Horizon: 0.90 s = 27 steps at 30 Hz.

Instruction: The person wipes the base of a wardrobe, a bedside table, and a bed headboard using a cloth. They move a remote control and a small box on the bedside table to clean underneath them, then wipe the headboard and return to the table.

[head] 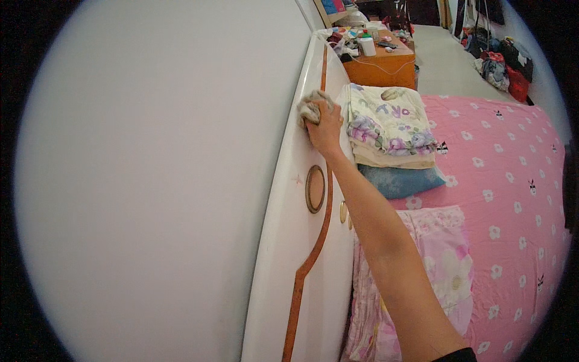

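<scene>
A bunched grey-beige cloth is gripped in my right hand, which presses it on the upper part of a white bed headboard. Along the headboard runs a curved reddish-brown stripe, and below my hand sits an oval inlay with a dark rim. Small gold-coloured oval fittings show beside my forearm. My left hand is out of view.
A pink flowered sheet covers the bed. Folded floral bedding lies on a blue pillow, near pink folded bedding. Beyond stands a cluttered wooden cabinet. Bags and clothes lie by the far wall; a pale wall borders the headboard.
</scene>
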Available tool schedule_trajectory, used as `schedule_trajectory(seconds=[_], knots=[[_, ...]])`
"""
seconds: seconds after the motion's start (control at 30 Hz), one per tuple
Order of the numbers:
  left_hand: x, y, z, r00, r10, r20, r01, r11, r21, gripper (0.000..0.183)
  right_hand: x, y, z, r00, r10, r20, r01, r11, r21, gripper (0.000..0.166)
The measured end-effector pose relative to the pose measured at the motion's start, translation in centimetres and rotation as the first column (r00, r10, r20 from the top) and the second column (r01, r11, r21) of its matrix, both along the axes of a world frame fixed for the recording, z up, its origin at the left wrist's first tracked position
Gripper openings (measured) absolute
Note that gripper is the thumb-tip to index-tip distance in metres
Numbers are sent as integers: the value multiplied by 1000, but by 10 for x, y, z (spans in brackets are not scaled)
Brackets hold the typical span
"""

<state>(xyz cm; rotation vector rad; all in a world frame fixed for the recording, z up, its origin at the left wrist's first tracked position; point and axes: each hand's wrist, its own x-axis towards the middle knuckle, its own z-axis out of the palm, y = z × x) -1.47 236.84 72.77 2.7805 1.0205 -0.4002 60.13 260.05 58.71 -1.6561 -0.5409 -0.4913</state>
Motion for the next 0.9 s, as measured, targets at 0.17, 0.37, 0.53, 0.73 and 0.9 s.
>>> schedule_trajectory(seconds=[0.17,0.37,0.53,0.73,0.9], knots=[[-11,-5,-2,996,21,-86,-19,1000,24,69,-41,-40,-31,995,-18,-102,13,999,-47,52],[-12,0,-9,987,-150,48,145,985,94,78,-119,-114,-72,969,30,-244,-117,928,-353,50],[-8,3,-14,984,-149,102,145,988,49,85,-128,-203,-114,676,544,-496,-561,817,133,48],[-8,-4,-8,982,-184,33,176,970,166,89,-230,-287,-84,-149,989,17,174,9,985,57],[-17,-2,-16,979,-173,109,156,976,149,92,-294,-339,-38,-230,941,246,227,-194,954,60]])
